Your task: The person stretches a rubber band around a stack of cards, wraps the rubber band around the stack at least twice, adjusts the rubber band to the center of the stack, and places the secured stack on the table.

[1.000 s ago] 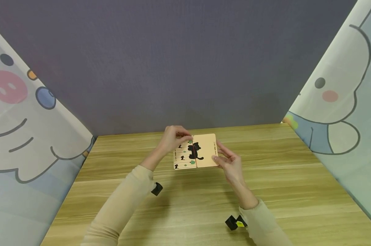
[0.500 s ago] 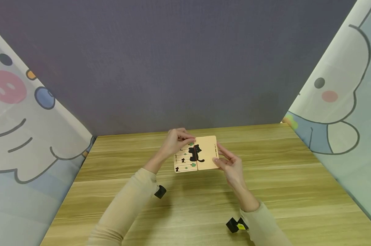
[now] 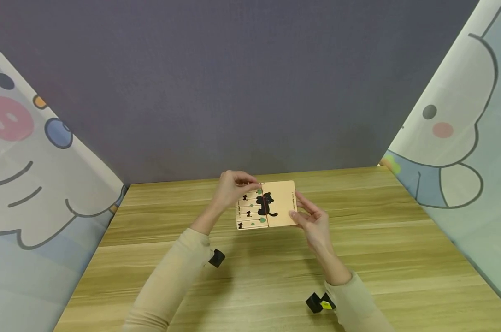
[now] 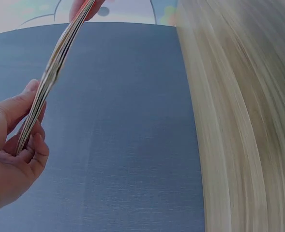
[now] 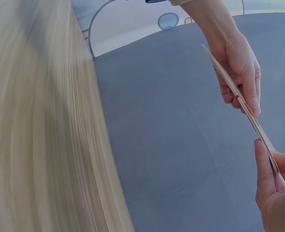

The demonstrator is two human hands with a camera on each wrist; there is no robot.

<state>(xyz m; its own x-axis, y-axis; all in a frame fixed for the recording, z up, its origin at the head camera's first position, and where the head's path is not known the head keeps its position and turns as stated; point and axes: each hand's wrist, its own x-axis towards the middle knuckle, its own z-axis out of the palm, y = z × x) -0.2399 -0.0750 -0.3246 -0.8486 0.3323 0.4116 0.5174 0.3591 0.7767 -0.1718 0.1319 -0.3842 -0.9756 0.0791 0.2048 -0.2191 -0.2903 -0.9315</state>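
A small cream notebook point(image 3: 281, 203) with a black cat on its cover is held up above the table. Its striped left part has small cats and green leaves. A thin red band point(image 3: 268, 222) runs down the middle of the cover. My left hand point(image 3: 229, 191) pinches the far edge where the band crosses it, thumb in front. The right hand point(image 3: 314, 226) holds the right edge, thumb on the cover and fingers behind. Seen edge-on in the left wrist view, the notebook point(image 4: 52, 72) shows several thin layers; a red loop point(image 5: 239, 99) shows beside the left fingers in the right wrist view.
The wood-grain table point(image 3: 254, 286) lies below. A dark grey wall point(image 3: 250, 92) stands at its back, with cartoon-printed cloths point(image 3: 34, 184) along both sides. Black blocks point(image 3: 314, 303) show at both sleeves, the right one with a yellow tag.
Both hands dip slightly with the notebook, then rise again, ending a little to the right. Both keep their grip, and the band stays across the cover.
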